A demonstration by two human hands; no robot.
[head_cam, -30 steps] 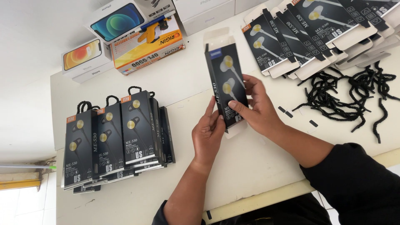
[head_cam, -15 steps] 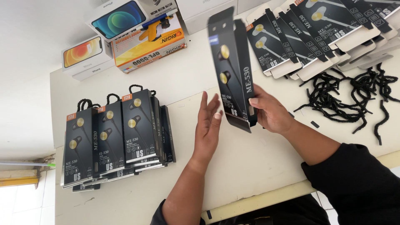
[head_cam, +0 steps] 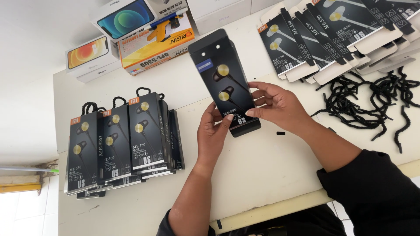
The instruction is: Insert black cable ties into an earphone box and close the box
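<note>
A flat black earphone package, printed with two gold earbuds, is held tilted above the white table. My right hand grips its lower right edge. My left hand pinches its bottom edge from below, fingertips on the front. Its top flap stands open with two small holes.
Several assembled black earphone boxes with cord loops stand at the left. Flat unfolded packages fan out at the top right. Black cords lie in a heap at the right. Phone boxes and an orange box sit at the back.
The package dropped from a raised, edge-on tilt to face me. My left hand moved from beside it onto its bottom edge.
</note>
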